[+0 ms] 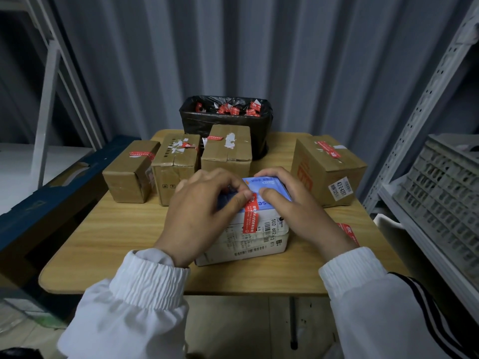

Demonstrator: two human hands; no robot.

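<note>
A blue and white parcel box [269, 193] with a shipping label on its near side stands at the middle of the small wooden table [103, 242]. A red sticker strip [251, 216] runs from its top down over the label. My left hand [204, 211] rests on the box's left top, its thumb pressing beside the red strip. My right hand [290, 203] grips the box's right top corner, fingers curled over the far edge and thumb on top.
Three brown cartons [129, 172] [175, 167] [228, 151] line the table's far left and middle, another carton [328, 169] stands far right. A black-lined bin [225, 120] with red scraps sits behind. A loose red sticker [348, 231] lies right. Grey crate [440, 198] on shelving right.
</note>
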